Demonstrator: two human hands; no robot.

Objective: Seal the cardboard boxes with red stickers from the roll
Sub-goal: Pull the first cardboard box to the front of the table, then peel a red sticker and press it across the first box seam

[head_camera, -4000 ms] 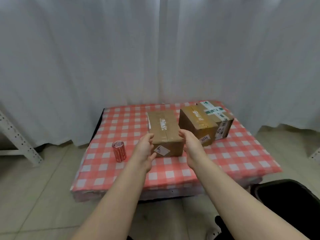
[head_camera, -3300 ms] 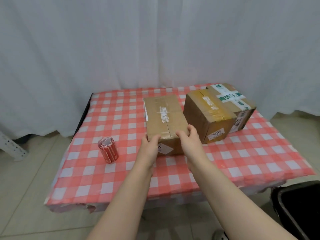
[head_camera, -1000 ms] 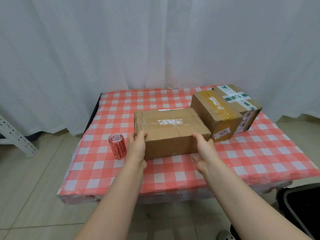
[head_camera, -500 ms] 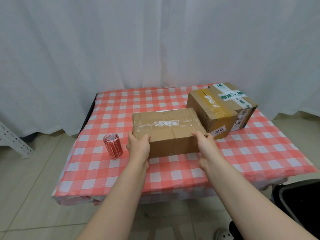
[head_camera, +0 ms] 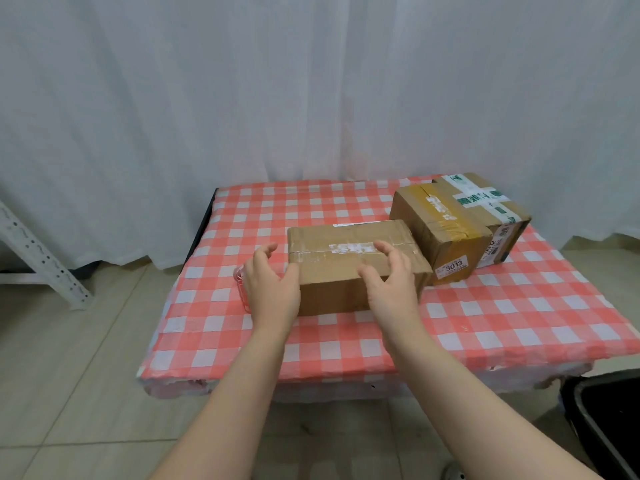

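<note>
While a white perforated metal frame [head_camera: 41,258] is slanting at the far left before the pale curtain [head_camera: 311,98], a roll of red stickers [head_camera: 239,280] is sitting on the red-and-white checked tablecloth [head_camera: 485,323], mostly hidden behind the person's left hand [head_camera: 272,285]. That hand is hovering at the left end of a long cardboard box [head_camera: 332,289], fingers spread and loosely curved, gripping nothing; whether its thumb is touching the box's corner cannot be told. The box is lying lengthwise across the middle of the cloth, with a torn white label [head_camera: 349,247] showing on its taped top seam. The right hand [head_camera: 391,282] is reaching in front of the box's right half, likewise spread wide and holding nothing. Farther right, a second box [head_camera: 440,233], sealed with yellow-brown tape, is standing just beside the first, and a third box [head_camera: 485,209], crossed with green-and-white tape, is sitting right against its far side. A black bin [head_camera: 606,427] is showing at the lower right edge.
</note>
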